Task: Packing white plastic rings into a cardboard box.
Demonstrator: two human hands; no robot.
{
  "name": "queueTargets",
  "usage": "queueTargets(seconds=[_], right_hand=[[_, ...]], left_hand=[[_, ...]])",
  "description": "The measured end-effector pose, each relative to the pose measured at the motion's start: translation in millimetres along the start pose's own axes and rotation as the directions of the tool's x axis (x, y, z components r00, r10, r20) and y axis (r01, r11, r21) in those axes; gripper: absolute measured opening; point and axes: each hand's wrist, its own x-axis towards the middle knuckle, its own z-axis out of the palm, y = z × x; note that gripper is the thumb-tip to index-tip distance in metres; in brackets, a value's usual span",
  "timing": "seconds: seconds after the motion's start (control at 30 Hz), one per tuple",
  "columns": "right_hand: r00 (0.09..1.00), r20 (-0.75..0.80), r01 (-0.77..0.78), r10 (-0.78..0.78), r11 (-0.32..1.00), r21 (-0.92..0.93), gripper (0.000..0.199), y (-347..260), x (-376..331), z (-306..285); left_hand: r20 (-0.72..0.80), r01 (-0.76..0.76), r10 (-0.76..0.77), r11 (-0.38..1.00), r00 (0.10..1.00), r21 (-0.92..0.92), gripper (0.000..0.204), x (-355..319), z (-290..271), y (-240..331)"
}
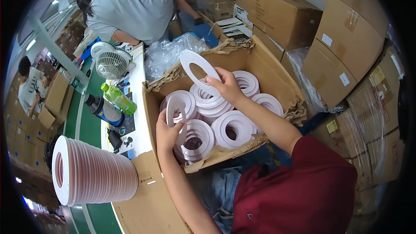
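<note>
Over an open cardboard box (279, 70), my right hand (225, 86) grips a flat white ring (189, 58) by its edge and holds it tilted. My left hand (168, 132) is closed on another white ring (177, 102), which stands nearly on edge at the box's left side. Below my hands, several stacks of white rings (234, 126) fill the box, their holes facing up. To the left, a tall stack of white rings (95, 173) rests on a flat cardboard sheet (145, 190) on the table.
A green bottle (118, 97), a dark bottle (104, 109) and a white fan (110, 63) stand on the table. Clear plastic wrap (173, 54) lies beyond the box. Large cartons (346, 45) are piled at the right. Another person (130, 8) bends over at the far side.
</note>
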Motion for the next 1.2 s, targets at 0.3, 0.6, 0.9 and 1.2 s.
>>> queueTargets(seconds=[0.3, 0.6, 0.9, 1.2], right_hand=[[0.942, 0.043, -0.311, 0.333, 0.912, -0.268, 0.025, 15, -4, 5], [0.914, -0.175, 0.155, -0.367, 0.712, -0.684, 0.02, -45, 15, -11], [0.989, -0.028, 0.074, -0.142, 0.665, -0.743, 0.023, -25, -8, -20], [0.96, 0.242, 0.272, -0.137, 0.648, -0.711, 0.016, -12, -15, -14]], left_hand=[[-0.139, 0.009, -0.002, 0.999, 0.99, 0.049, 0.032, 4, -5, -9], [-0.212, -0.064, 0.139, 0.944, 0.967, 0.325, 0.026, 5, 2, -4], [-0.176, -0.079, 0.133, 0.955, 0.975, 0.285, 0.034, 4, 1, -4], [-0.191, -0.03, 0.092, 0.953, 0.977, 0.303, 0.027, 7, -1, -10]])
